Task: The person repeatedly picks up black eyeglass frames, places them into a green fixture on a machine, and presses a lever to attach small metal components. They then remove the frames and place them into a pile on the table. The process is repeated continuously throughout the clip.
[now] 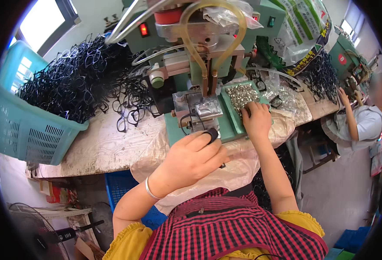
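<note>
My left hand [194, 158] is in front of the machine, its fingers curled round a black eyeglass frame [183, 122]. One rim of that frame rests at the metal fixture [205, 108], and the rest is hidden by my fingers. A black band or sleeve [211, 135] covers one fingertip of this hand. To the right, my right hand [257, 122] reaches into a green tray [238, 123], fingers bent down onto a heap of small metal parts [241, 95]. Whatever its fingertips pinch is too small to make out. Two copper-coloured rods [209, 86] point down just behind the fixture.
A large heap of black eyeglass frames [76, 76] spills from a teal basket [39, 125] at left. Clear plastic bags [282, 93] lie right of the tray. Brown paper [156, 156] drapes over the table edge. Another person [366, 117] works at the far right.
</note>
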`<state>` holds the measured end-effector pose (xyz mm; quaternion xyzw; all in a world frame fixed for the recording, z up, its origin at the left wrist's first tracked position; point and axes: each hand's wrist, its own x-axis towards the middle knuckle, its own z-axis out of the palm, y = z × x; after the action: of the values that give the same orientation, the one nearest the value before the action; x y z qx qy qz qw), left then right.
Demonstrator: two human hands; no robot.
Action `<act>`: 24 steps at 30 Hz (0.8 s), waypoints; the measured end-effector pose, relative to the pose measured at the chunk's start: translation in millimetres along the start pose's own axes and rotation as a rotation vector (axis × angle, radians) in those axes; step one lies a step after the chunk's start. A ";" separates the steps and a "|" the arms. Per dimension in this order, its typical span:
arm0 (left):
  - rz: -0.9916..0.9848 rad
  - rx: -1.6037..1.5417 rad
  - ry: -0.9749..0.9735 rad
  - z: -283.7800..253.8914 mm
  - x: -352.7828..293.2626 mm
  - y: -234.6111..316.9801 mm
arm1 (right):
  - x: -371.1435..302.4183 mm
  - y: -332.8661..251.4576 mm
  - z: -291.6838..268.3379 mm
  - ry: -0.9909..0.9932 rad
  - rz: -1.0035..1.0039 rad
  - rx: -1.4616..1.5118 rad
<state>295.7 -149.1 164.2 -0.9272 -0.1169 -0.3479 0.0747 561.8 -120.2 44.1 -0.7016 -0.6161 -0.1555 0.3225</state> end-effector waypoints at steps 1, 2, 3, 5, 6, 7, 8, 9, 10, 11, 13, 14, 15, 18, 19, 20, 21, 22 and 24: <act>0.006 -0.029 -0.012 4.9 3.3 -1.6 | 5.0 -3.6 -2.7 0.022 0.003 0.031; 0.016 -0.031 0.013 8.8 6.8 -3.2 | 7.5 -5.2 -4.9 0.025 0.010 0.073; 0.025 -0.031 0.038 11.1 10.6 -4.2 | 9.5 -5.9 -6.8 0.028 0.016 0.116; 0.052 -0.055 0.090 13.5 18.2 -7.3 | 15.9 0.0 -11.2 0.034 0.034 0.175; 0.059 -0.093 0.092 18.2 19.4 -10.6 | 20.2 3.5 -12.3 0.026 0.046 0.201; 0.064 -0.130 0.093 22.5 20.9 -12.8 | 23.6 6.9 -13.3 0.016 0.058 0.229; 0.068 -0.166 0.094 26.0 22.3 -14.5 | 25.8 9.8 -13.3 0.006 0.074 0.254; 0.060 -0.220 0.099 27.9 23.4 -16.0 | 27.7 12.2 -13.0 -0.004 0.091 0.279; 0.055 -0.271 0.103 29.2 24.6 -19.4 | 31.5 14.7 -11.9 -0.009 0.107 0.306; 0.050 -0.322 0.106 29.9 25.5 -22.4 | 36.3 17.8 -12.0 -0.035 0.184 0.408; 0.028 -0.387 0.089 25.1 26.3 -27.5 | 44.3 24.1 -11.6 -0.092 0.341 0.611; 0.014 -0.421 0.079 23.5 27.0 -28.3 | 46.3 27.0 -9.2 0.004 0.280 0.608; 0.003 -0.427 0.073 23.6 27.9 -27.7 | 47.8 29.8 -6.7 0.101 0.218 0.603; -0.028 -0.417 0.071 23.7 29.0 -23.7 | 39.9 35.8 -1.5 0.104 0.277 0.624; -0.029 -0.400 0.081 25.0 29.5 -22.2 | 38.3 34.8 -3.3 0.044 0.313 0.578; -0.030 -0.383 0.091 26.0 29.8 -21.1 | 38.2 33.2 -4.4 -0.016 0.348 0.531; -0.032 -0.380 0.087 26.1 29.3 -20.5 | 40.5 30.8 -6.1 -0.044 0.370 0.556; -0.038 -0.372 0.088 24.9 27.2 -20.2 | 41.3 29.6 -6.8 -0.032 0.327 0.548; -0.024 -0.344 0.101 27.9 25.2 -20.4 | 38.5 27.3 -9.1 -0.012 0.240 0.536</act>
<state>326.1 -119.2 161.2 -0.9062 -0.0627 -0.4097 -0.0835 597.2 -97.5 67.5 -0.6602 -0.5498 0.0560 0.5086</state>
